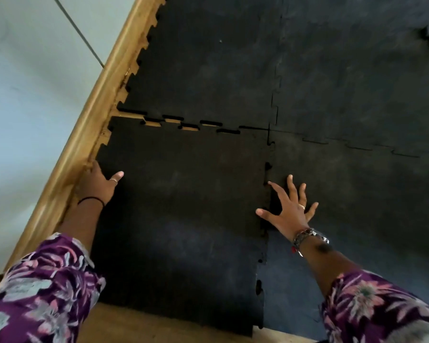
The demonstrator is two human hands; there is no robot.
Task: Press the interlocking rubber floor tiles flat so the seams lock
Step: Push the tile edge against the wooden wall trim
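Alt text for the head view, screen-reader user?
Two hands work a black rubber floor tile: the right hand lies spread flat over its right seam, the left hand sits at its left edge beside a wooden baseboard, thumb on top. The far seam gapes, wood floor showing through.

A softly lit, pale bluish wall (22,107) filled the left of the frame, crossed at the upper left by a thin dark slanting line (77,31), while a varnished wooden baseboard (84,134) ran diagonally from lower left to top centre and bare wooden floor (146,326) showed along the bottom edge.
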